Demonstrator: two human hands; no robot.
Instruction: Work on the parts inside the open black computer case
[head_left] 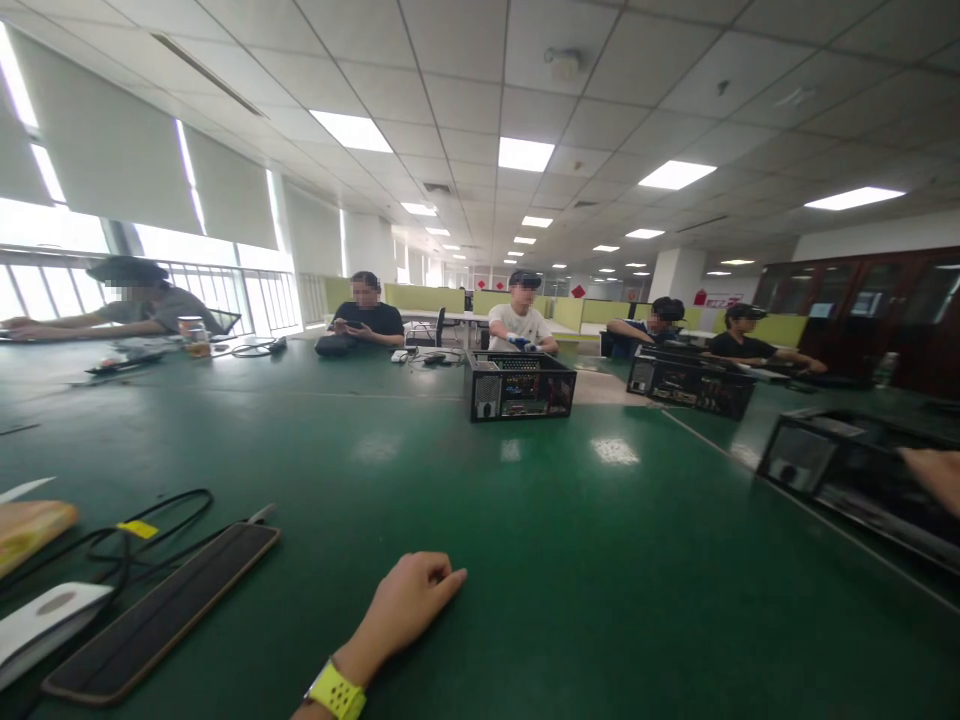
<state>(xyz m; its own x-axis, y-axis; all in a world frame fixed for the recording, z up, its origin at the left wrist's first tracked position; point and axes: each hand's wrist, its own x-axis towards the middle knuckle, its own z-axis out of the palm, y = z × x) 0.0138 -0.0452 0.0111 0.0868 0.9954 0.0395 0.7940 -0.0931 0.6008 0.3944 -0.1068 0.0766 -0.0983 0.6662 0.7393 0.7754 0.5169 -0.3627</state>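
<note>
My left hand (412,605) rests on the green tabletop (585,600), with a bright yellow watch strap (337,692) around its wrist. Its fingers curl under in a loose fist, and I see nothing in them. To its left lies a long, flat, dark thing with a tan edge (169,610), apart from the hand. Black cable (196,505) with a yellow tag (138,528) loops behind that thing. My right hand is out of view.
A white flat item (49,620) lies at the left. Open computer cases stand across the table: one in the middle (520,390), one behind right (690,380), one near right (799,460). Another person's blurred hand (934,475) reaches to the last. Several people sit around.
</note>
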